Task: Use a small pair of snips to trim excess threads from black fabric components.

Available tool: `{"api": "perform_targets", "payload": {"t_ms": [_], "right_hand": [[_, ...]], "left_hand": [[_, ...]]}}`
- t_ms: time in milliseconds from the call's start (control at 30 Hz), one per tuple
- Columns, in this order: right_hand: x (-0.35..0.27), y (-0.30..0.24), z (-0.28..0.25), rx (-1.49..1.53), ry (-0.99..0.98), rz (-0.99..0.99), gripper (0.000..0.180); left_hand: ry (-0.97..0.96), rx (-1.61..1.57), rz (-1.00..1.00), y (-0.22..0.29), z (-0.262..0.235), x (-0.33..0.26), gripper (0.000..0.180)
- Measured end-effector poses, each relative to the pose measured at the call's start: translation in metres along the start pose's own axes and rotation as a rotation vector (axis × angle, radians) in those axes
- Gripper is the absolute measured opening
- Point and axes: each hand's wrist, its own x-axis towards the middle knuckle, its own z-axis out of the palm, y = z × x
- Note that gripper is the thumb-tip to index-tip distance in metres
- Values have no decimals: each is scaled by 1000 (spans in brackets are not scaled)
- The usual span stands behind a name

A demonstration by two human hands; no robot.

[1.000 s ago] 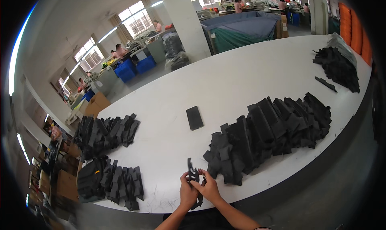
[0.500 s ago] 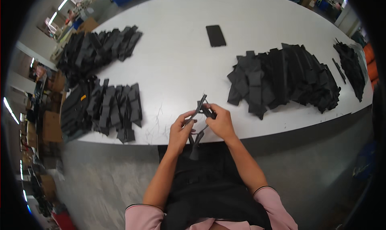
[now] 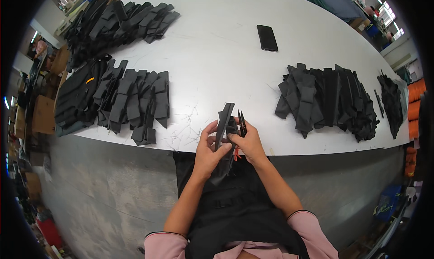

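Both bare forearms up from the lower edge out of pink sleeves with dark cuffs, meeting over the near rim of the white, rounded work table [image 3: 217, 46]; left hand [image 3: 209, 150] raised with thumb and fingers pinched on a narrow black fabric strip [image 3: 223, 121], held upright and tilted slightly right; right hand [image 3: 247, 143] curled shut around small black thread snips [image 3: 242, 123], the two pointed blades up and a little parted, just right of the strip; a scrap of red at the base of the snips, under the right palm, too small to make out.

Lower part of the strip lost behind the left fingers and against the black cloth in the lap; no telling where strip ends and lap cloth begins; contact between blades and strip also unclear, the two standing close side by side; grip on the snips mostly covered by the back of the right hand.

Strip and snips just over the table's near edge, between the two hands, above loose dark threads scattered on the white top; to the left, near, a fanned row of black folded fabric pieces [image 3: 135, 100], with a heaped black bundle [image 3: 79, 98] beside it and a second spread of black pieces [image 3: 122, 17] farther back; to the right, an overlapped pile of black fabric pieces [image 3: 330, 100], and well beyond it a smaller dark heap [image 3: 391, 100] near the table's far right end; a black flat phone [image 3: 267, 38] lying alone towards the far side, well apart from both hands.
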Motion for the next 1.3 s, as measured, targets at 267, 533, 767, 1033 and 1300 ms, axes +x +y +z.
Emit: {"api": "perform_targets", "payload": {"t_ms": [267,533,767,1033,1300], "right_hand": [[2,-1,-6,242,-59,127,18],[-5,-1,-11,125,16,96,23],[-15,-3,-16,-294,310,-283,31],[5,-16,-4,227,-23,76,46],[7,-12,-5,-557,138,-517,35]], "left_hand": [[10,-424,-194,-10,-6,11,46],[-76,-463,-232,-11,2,15,53],[-16,-114,-57,-12,15,16,46],[2,45,22,-1,9,11,59],[104,618,433,4,-9,15,32]]}}
